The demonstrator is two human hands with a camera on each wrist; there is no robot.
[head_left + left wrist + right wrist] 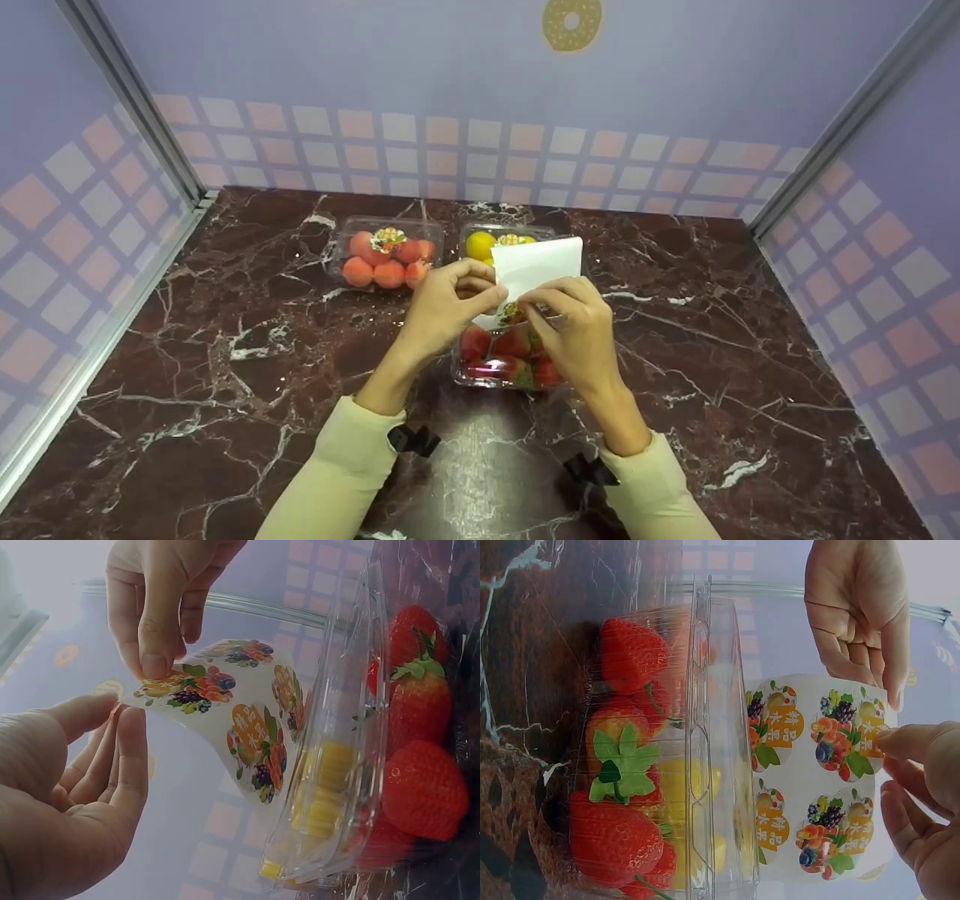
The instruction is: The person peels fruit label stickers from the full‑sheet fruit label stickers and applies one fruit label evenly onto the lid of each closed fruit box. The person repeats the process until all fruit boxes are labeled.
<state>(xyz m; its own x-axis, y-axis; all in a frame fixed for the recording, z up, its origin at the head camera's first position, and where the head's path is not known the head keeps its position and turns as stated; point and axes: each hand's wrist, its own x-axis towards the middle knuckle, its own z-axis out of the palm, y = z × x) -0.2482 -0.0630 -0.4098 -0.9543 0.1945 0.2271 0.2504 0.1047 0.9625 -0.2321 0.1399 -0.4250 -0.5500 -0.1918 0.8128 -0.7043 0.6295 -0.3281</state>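
Observation:
A white sheet of round fruit-print stickers (541, 264) is held up above a clear plastic box of strawberries (491, 369). My left hand (442, 304) pinches one edge of the sheet between thumb and index finger. At the same edge, my right hand (577, 330) pinches a sticker (870, 731), its thumb lying on the printed face. Whether that sticker is partly off the backing, I cannot tell. In the left wrist view, the sheet (217, 716) curves away from both hands beside the box lid (352, 690).
A clear box of peaches (388, 271) with a sticker on its lid stands at the back left. Behind the sheet is a box of yellow fruit (480, 244), also stickered and partly hidden. Patterned panels (480, 142) enclose the dark marbled tabletop (247, 390).

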